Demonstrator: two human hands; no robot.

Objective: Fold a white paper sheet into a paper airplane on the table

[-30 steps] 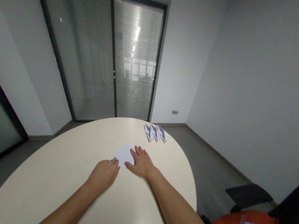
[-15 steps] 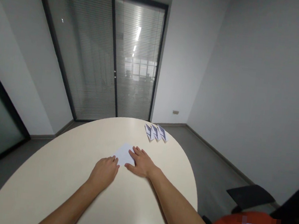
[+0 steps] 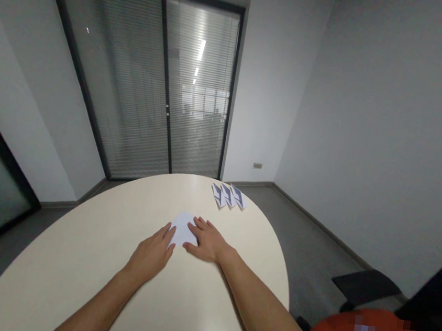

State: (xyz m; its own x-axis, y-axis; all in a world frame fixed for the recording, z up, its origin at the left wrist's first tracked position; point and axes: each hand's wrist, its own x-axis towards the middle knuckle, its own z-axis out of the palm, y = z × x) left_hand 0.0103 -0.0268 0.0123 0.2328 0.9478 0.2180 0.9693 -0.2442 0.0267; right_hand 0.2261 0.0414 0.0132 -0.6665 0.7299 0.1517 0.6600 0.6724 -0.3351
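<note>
While reaching in from the bottom of the frame, lays the left hand [image 3: 150, 255] over the left edge of a pale paper sheet [image 3: 182, 230], below the frame's centre, with fingers loosely extended and thumb apart. Spreads the right hand [image 3: 210, 242] over the sheet's right side, with fingers fanned wide and pinching nothing. Seems to be steadying or smoothing the sheet flat on the table [image 3: 77, 256]; probably needs next to anchor firmly with the right hand and guide the left edge gently with the left. Farther off, right of centre near the table's far rim, has three folded paper pieces [image 3: 228, 195] set out in a close row. Beyond, toward the upper left, faces a blind-covered glass partition [image 3: 133, 98].
</note>
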